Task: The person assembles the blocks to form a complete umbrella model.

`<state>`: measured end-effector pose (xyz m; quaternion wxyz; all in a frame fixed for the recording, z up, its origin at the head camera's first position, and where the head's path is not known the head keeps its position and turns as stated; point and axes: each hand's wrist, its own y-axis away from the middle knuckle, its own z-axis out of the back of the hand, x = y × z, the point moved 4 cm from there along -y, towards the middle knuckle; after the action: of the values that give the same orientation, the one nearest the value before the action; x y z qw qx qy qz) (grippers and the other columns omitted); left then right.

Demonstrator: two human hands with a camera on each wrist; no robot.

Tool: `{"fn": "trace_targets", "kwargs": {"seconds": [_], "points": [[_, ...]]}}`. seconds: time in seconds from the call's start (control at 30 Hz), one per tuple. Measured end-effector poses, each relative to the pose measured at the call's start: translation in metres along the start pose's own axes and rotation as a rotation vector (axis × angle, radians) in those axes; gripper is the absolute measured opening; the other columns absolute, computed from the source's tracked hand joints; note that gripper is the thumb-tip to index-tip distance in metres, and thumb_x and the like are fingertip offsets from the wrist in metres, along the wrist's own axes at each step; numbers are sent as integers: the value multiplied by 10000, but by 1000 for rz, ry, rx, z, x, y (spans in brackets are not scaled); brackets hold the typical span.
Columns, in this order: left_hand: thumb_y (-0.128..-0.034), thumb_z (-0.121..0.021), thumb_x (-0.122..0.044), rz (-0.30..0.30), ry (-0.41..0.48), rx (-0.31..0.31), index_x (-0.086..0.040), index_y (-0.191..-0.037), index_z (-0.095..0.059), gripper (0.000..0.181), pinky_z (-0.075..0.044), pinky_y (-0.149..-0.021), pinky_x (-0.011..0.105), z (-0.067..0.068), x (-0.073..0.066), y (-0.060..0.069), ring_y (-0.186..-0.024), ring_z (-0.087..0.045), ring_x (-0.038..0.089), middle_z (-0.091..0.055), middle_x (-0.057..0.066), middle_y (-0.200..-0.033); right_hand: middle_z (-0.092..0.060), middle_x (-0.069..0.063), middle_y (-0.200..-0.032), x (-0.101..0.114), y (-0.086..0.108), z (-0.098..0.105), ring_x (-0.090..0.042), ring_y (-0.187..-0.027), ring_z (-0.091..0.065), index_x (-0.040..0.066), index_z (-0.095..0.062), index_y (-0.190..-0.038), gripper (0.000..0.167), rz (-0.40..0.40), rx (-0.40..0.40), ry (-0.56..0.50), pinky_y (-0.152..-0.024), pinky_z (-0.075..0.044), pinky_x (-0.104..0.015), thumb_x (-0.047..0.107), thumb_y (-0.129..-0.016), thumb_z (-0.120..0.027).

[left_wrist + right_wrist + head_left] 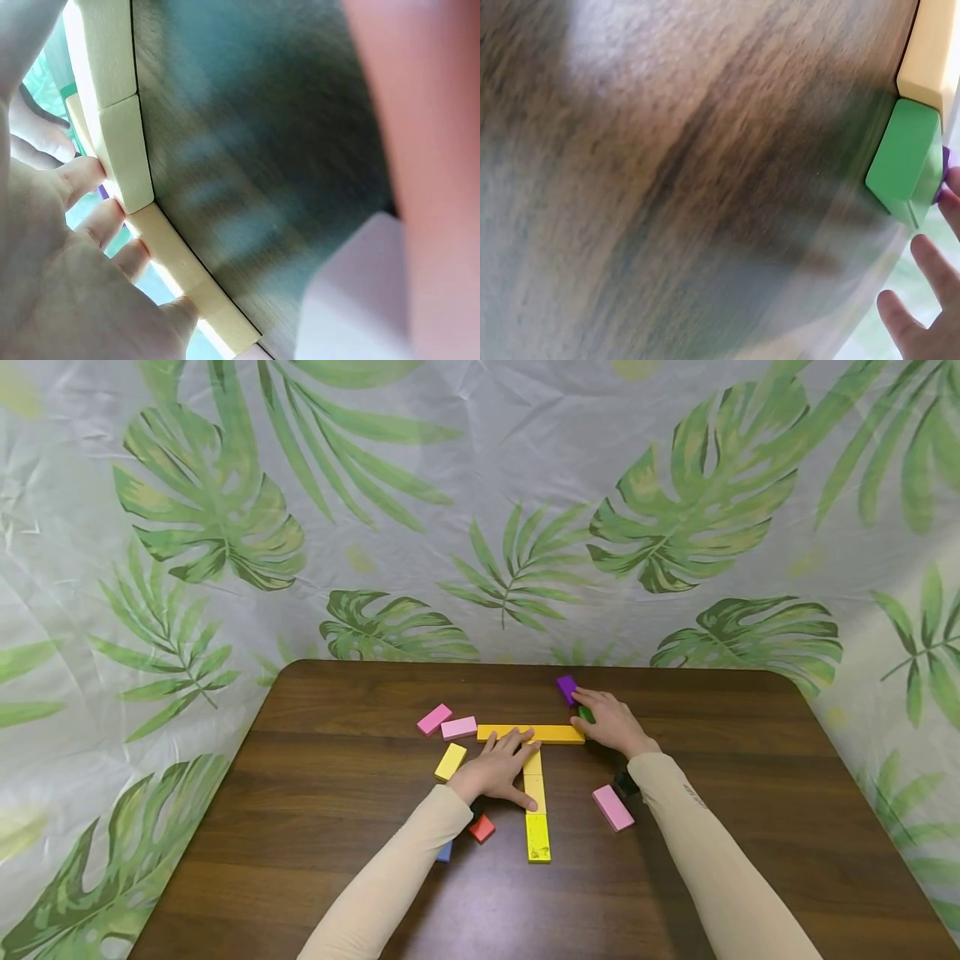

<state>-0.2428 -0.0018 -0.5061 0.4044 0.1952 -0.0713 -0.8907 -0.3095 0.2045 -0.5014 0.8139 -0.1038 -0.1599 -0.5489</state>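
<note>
Orange blocks [562, 734] form a horizontal row, and yellow blocks [537, 837] run down from its middle as a T. My left hand [497, 771] lies spread over the junction, fingertips on the row's blocks [176, 251] and thumb by the column. At the row's right end my right hand [613, 724] reaches over a green block [584, 715], its fingers by a purple block [567, 688]. The right wrist view shows the green block [905, 150] against the row's end, the right hand [930, 300] with fingers apart beside it. Whether it touches the purple block is unclear.
Left of the row lie a dark pink block [434, 720], a light pink block [459, 728] and a yellow block [451, 762]. A red block [482, 828] and a blue block [445, 852] lie near the left wrist, another pink block [612, 807] below the right wrist.
</note>
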Motion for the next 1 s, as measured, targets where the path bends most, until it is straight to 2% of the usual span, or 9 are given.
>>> {"fn": "trace_targets", "kwargs": {"seconds": [0.33,0.7,1.0], "points": [[-774,-692,-595,-3,12,-2,-146,-1541,-189,1022,-34,-1139,490,1,-1,0,-1452,-22,247,-68,48,-1596,-316,-214,-1496,-3,2,2,-458,-1328,-288,-34,-383,-1436,587,-21,6,0,-1003,-253,-670,262,-963,-567],[-779,-686,-595,-1,7,1,-149,-1543,-184,1018,-35,-1139,489,0,0,0,-1452,-19,242,-64,43,-1596,-354,-223,-1471,-3,2,-2,-436,-1313,-336,-44,-428,-1408,577,0,-22,32,-1014,-273,-640,270,-947,-576],[-775,-687,-600,-3,5,-1,-149,-1543,-186,1022,-37,-1139,488,0,0,0,-1452,-26,243,-68,44,-1596,-355,-227,-1469,-6,3,-3,-443,-1306,-345,-52,-431,-1402,569,-2,-37,6,-1014,-275,-637,249,-943,-579]]}}
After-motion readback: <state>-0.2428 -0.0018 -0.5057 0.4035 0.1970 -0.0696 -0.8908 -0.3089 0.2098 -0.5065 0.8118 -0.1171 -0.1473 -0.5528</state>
